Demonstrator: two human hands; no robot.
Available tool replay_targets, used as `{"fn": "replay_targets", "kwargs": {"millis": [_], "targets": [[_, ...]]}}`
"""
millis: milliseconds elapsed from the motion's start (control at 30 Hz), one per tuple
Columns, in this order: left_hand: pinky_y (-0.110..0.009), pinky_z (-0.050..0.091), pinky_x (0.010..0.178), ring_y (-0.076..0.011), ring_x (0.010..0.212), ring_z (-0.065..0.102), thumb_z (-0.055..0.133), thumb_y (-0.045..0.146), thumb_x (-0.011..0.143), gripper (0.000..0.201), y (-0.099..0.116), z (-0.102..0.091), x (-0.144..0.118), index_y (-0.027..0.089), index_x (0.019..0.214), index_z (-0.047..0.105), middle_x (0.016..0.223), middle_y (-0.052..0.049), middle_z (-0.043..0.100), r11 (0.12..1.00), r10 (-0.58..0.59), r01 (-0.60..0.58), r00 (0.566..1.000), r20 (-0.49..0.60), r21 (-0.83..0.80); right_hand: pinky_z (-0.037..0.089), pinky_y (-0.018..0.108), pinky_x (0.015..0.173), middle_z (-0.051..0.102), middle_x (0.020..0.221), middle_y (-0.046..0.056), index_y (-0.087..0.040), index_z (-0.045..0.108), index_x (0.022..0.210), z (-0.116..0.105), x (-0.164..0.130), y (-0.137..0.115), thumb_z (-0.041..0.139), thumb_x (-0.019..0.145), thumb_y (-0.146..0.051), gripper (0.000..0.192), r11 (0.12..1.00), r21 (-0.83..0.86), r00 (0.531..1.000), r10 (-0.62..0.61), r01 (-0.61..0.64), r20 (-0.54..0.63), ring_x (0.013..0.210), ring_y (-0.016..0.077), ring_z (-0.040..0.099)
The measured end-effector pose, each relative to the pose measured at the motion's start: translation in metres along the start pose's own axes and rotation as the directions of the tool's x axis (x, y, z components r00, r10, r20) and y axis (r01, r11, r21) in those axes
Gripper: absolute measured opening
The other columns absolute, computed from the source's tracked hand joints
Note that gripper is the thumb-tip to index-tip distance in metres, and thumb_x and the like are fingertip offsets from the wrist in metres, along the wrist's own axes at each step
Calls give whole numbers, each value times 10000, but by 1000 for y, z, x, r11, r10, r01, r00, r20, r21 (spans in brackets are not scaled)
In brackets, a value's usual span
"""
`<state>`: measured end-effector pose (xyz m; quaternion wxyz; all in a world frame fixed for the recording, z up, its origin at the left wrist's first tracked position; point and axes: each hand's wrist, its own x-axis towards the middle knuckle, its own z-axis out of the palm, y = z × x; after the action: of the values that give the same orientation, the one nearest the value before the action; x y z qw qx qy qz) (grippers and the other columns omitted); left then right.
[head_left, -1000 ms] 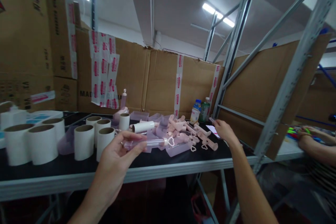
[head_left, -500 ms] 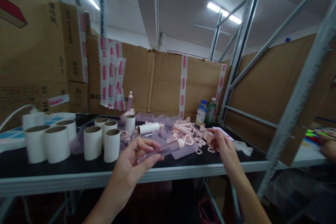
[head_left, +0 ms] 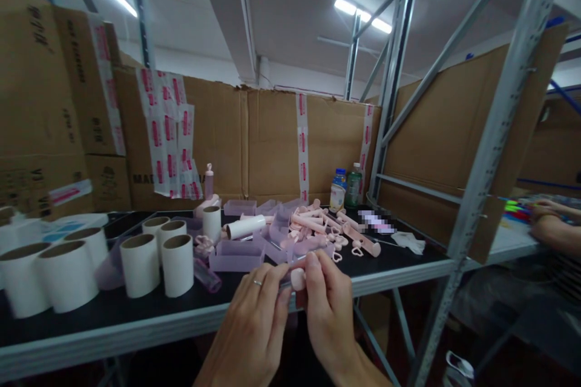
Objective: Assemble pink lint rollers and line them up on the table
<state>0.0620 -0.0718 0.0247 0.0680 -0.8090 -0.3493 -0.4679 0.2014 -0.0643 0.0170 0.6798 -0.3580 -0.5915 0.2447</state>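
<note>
Both hands have come together since the earlier frame. Left hand (head_left: 256, 320) and right hand (head_left: 329, 308) fingers pinch one pink piece (head_left: 298, 279) above the tabletop (head_left: 136, 314) edge. Two bottles (head_left: 345, 188) stand behind.

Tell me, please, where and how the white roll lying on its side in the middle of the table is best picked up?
Probably around its middle, from above. The white roll lies flat with its long side up and its round ends facing left and right, so fingers can close front and back; purple trays crowd the near side.
</note>
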Motion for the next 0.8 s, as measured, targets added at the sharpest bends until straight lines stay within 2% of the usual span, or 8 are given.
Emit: {"fn": "replay_targets", "kwargs": {"millis": [100, 200, 300, 467, 600, 667, 733, 800], "targets": [[-307, 537, 852, -224, 944, 711, 516, 331, 1039, 167, 9, -3, 2, 241, 1092, 646, 1047, -60, 750, 978, -134, 151, 984, 118, -147, 378, 252, 525, 576, 624, -21, -209, 581, 763, -6, 3, -11, 398, 1093, -396, 421, 992, -90, 995, -85, 89, 46, 520, 119, 512], [-271, 513, 732, -205, 807, 695, 558, 394, 1015, 180, 16, -9, 4, 249, 940, 633, 901, -16, 742, 914, -244, 309, 936, 252, -263, 381, 247, 528, 604, 623, -16, -208, 596, 762, -15, 3, -23, 392, 1091, -330, 406, 976, -138, 984, -156, 168, 89, 518, 115, 539], [-250, 487, 659, -200, 729, 670, 615, 417, 966, 209, 25, -18, 6, 250, 846, 657, 801, 7, 733, 833, -302, 417, 893, 333, -363, 382, 239, 514, 621, 606, -19, -214, 584, 745, -21, 0, -33, 402, 1088, -292, 396, 963, -151, 969, -204, 225, 142, 499, 108, 553], [-258, 520, 646, -219, 743, 661, 616, 467, 942, 280, 41, -43, 13, 256, 980, 796, 808, -10, 752, 675, -256, 503, 846, 467, -540, 388, 244, 498, 578, 568, -26, -220, 588, 718, -25, -8, -49, 401, 1086, -282, 417, 925, -201, 941, -289, 322, 179, 468, 108, 542], [-264, 556, 801, -227, 916, 678, 642, 537, 929, 331, 46, -60, 13, 252, 1004, 793, 959, -18, 763, 556, -204, 586, 784, 587, -590, 413, 271, 592, 588, 592, -24, -226, 642, 745, -23, -20, -56, 399, 1090, -291, 427, 892, -270, 930, -328, 363, 167, 501, 110, 533], [-259, 544, 805, -212, 893, 653, 639, 595, 919, 381, 42, -66, 11, 242, 970, 773, 944, -18, 739, 537, -166, 612, 751, 639, -580, 416, 287, 607, 618, 618, -11, -227, 665, 762, -22, -24, -57, 407, 1092, -294, 425, 881, -279, 921, -342, 383, 186, 529, 118, 552], [-248, 511, 712, -184, 777, 594, 603, 672, 913, 463, 35, -72, 10, 229, 879, 733, 837, -11, 683, 547, -126, 638, 702, 701, -541, 417, 295, 587, 645, 631, 7, -227, 677, 756, -22, -25, -59, 439, 1090, -317, 421, 874, -229, 894, -375, 429, 246, 537, 127, 569], [-248, 420, 559, -154, 616, 482, 581, 789, 854, 586, 24, -79, 10, 221, 720, 635, 677, 5, 570, 561, -3, 662, 601, 799, -496, 389, 288, 502, 588, 548, -2, -236, 676, 743, -25, -22, -65, 428, 1098, -379, 456, 896, -57, 885, -422, 440, 197, 467, 126, 523]]}}
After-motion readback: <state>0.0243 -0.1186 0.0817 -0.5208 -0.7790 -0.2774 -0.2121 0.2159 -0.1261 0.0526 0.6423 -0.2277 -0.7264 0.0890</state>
